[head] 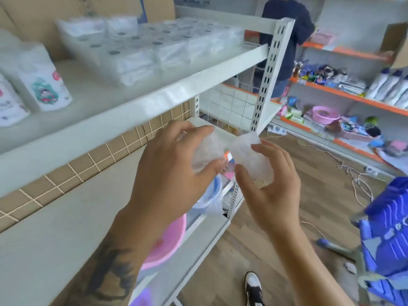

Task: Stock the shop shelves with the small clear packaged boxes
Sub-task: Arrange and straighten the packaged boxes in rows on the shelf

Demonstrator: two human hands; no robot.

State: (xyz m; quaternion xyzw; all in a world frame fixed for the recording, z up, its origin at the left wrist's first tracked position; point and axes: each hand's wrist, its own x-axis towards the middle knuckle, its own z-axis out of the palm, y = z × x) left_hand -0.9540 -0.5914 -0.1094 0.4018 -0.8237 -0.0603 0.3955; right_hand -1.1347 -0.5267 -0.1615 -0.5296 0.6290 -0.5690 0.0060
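The left hand grips one small clear box between thumb and curled fingers, and the right hand pinches a second clear box the same way. The two boxes sit side by side, nearly touching, at the centre of the view below the shelf edge (both are blurred). The stocked clear boxes lie in rows on the upper shelf, at 11 o'clock from the hands. A pink basin sits at 6 o'clock beneath the left wrist.
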